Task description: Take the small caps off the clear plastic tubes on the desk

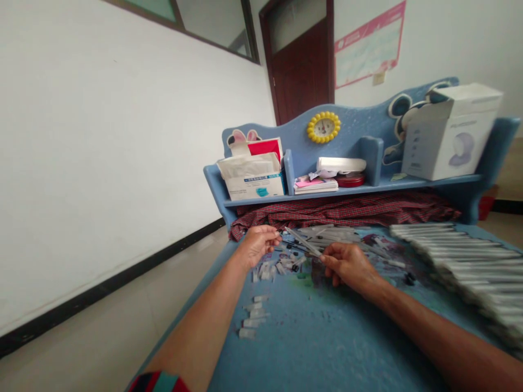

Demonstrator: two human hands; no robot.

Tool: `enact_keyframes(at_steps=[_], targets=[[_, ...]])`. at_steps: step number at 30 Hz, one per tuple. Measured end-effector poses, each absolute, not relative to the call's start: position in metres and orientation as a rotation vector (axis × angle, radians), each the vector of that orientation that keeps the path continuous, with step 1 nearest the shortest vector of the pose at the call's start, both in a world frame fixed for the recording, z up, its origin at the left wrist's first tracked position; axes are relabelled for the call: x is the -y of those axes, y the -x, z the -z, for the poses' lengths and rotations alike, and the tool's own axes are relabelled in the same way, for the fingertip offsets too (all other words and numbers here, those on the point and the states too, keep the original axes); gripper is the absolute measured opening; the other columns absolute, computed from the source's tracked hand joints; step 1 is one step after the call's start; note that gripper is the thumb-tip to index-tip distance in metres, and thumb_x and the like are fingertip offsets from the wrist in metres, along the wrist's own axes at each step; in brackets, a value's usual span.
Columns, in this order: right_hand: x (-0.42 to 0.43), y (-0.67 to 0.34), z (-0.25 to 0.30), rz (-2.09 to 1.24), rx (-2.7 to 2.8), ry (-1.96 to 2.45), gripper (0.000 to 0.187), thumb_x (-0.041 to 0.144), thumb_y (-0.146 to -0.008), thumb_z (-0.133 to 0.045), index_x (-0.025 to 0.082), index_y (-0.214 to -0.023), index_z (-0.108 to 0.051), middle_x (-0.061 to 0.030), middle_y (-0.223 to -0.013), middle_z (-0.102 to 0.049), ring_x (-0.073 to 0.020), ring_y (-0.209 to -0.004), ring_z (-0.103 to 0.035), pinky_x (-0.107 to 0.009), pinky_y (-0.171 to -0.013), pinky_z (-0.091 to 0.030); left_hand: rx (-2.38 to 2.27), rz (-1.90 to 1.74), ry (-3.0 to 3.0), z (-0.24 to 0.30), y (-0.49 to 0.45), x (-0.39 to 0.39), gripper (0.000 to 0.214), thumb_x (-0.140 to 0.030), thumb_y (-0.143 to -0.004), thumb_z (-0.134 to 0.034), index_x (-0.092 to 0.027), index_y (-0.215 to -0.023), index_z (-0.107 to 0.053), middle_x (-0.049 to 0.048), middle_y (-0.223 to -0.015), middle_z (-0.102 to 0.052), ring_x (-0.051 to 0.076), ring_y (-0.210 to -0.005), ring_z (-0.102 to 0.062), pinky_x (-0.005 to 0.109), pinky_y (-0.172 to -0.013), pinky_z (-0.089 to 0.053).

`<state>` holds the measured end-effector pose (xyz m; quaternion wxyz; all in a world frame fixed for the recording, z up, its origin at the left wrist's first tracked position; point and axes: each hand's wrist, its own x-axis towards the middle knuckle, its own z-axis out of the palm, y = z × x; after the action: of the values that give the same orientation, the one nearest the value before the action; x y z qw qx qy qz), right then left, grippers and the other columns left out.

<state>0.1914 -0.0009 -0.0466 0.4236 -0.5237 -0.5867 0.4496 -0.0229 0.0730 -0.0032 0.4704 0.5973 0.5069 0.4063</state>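
Observation:
My right hand (347,264) is closed around one end of a clear, slim pen barrel (303,242), which slants up and to the left. At its far end, my left hand (261,244) is pinched, with a small dark bit at the fingertips that is too small to name. Thin dark rods (295,246) like pen refills lie just under the barrel. Below my left hand is a cluster of small clear pen caps (267,270) with black pieces among them. Several more caps (255,314) lie in a loose column nearer me. Behind my hands rests a heap of clear barrels (330,234).
Stacked rows of long whitish pens (461,261) cover the right of the blue table (310,337). A checked cloth (347,209) is bunched beneath the shelf (261,201), which bears a mask box (255,177), papers (314,186) and a large white box (453,136). A white wall (122,120) stands left.

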Motion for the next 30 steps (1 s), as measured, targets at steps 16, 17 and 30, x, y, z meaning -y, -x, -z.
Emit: enact_keyframes(at_steps=[16,17,30], targets=[[0.006,-0.188,0.045,-1.072,1.558,1.318,0.013,0.026,-0.076,-0.05,0.015,-0.07,-0.053,0.0038,-0.048,-0.055,-0.0062,-0.032,-0.046,-0.016,-0.033,-0.034,-1.29,-0.99,-1.503,0.004,0.024,-0.071,0.01,-0.021,-0.067,-0.054,-0.013,-0.073,-0.052,0.004,-0.066,-0.061,0.009,-0.052,-0.054,0.019,-0.045,-0.04],[0.006,-0.188,0.045,-1.072,1.555,1.319,0.012,0.026,-0.075,-0.05,0.015,-0.07,-0.053,0.0038,-0.048,-0.055,-0.0061,-0.032,-0.046,-0.016,-0.033,-0.033,-1.343,-0.954,-1.564,0.005,0.024,-0.071,0.009,-0.019,-0.065,-0.055,-0.013,-0.072,-0.053,0.0028,-0.062,-0.06,0.009,-0.05,-0.053,0.019,-0.044,-0.038],[0.005,-0.19,0.046,-1.103,1.543,1.318,0.013,0.026,-0.074,-0.053,0.015,-0.07,-0.054,0.0034,-0.049,-0.055,-0.0058,-0.033,-0.047,-0.015,-0.032,-0.032,-1.591,-0.438,-2.3,0.012,0.016,-0.067,0.015,-0.014,-0.059,-0.057,-0.017,-0.068,-0.068,0.0,-0.054,-0.06,0.014,-0.059,-0.055,0.022,-0.056,-0.04]])
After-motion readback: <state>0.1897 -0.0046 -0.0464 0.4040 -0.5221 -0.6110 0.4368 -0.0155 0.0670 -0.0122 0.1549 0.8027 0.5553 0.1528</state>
